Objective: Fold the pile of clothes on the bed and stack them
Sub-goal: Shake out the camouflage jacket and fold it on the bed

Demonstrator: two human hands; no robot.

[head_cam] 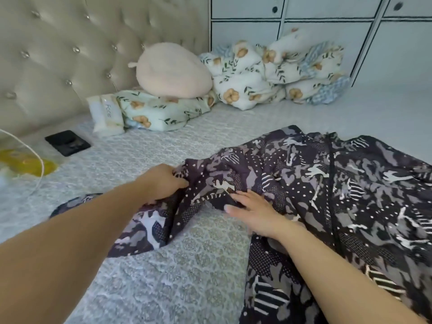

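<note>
Pale bedspread under a dark patterned garment. Left hand grips its bunched sleeve; right hand presses flat, fingers straight. Pulling unevenly may crease the fold

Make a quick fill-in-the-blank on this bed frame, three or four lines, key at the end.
1. The left hand grips a bunched fold of the dark patterned ____.
2. The right hand lies on it with its fingers ____.
3. The pink round plush cushion rests on a floral ____.
4. The black device lies near the tufted ____.

Missing: garment; straight; pillow; headboard
</note>
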